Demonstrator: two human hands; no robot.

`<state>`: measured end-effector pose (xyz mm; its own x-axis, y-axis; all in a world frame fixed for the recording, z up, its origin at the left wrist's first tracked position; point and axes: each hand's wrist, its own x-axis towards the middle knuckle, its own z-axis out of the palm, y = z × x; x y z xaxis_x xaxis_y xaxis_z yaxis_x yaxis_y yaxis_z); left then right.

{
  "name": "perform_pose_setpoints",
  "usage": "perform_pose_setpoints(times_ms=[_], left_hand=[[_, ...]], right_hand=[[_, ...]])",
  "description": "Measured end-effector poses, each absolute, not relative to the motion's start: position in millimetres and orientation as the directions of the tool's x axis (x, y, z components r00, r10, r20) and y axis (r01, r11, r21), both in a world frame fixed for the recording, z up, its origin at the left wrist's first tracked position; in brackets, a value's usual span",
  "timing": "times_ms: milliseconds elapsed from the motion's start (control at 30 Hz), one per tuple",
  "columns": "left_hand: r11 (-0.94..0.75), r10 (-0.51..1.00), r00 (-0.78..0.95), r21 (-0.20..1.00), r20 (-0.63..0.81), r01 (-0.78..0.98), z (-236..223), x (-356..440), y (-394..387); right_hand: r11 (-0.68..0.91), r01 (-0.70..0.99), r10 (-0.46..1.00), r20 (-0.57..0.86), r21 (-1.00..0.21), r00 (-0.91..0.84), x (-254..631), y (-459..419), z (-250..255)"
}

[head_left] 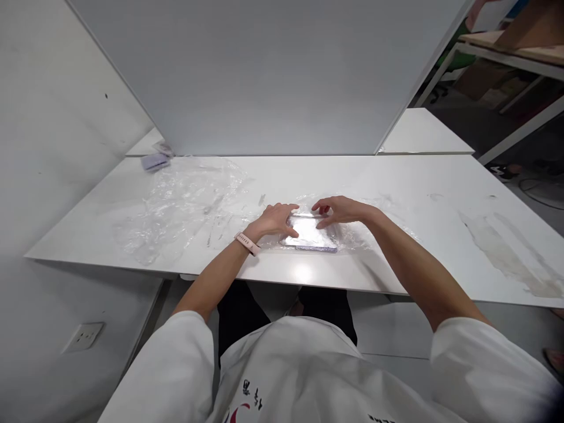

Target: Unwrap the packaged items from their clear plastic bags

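Note:
A flat, shiny rectangular pack (311, 233) with a purple front edge lies on the white table, with clear plastic film around it. Glare hides what its top shows. My left hand (274, 220) rests at the pack's left end, thumb and forefinger spread apart and touching the wrap. Over the far right corner is my right hand (341, 210), its thumb held away from slightly bent fingers and close to the film. I see nothing gripped in either hand. A pink band circles my left wrist.
Crumpled clear film (185, 205) spreads over the table's left part. A small purple block (155, 161) sits at the far left. A grey upright panel (268, 76) closes off the back. Tape-like residue (506, 252) marks the right side, and a shelf frame (497, 56) stands beyond.

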<state>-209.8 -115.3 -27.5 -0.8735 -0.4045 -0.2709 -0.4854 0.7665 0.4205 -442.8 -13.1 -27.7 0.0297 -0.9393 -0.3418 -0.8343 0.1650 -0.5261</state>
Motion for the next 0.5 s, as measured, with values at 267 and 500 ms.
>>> perform_pose_setpoints(times_ms=[267, 500], left_hand=[[0.936, -0.343, -0.934, 0.117, 0.102, -0.331, -20.1, -205.7, -87.0], [0.976, -0.156, -0.918, -0.088, 0.364, -0.201, -61.1, -139.4, -25.6]], right_hand=[[0.023, -0.950, -0.993, -0.113, -0.312, 0.013, -400.4, 32.4, 2.2], [-0.226, -0.832, -0.960, -0.027, -0.507, 0.278, -362.5, 127.4, 10.8]])
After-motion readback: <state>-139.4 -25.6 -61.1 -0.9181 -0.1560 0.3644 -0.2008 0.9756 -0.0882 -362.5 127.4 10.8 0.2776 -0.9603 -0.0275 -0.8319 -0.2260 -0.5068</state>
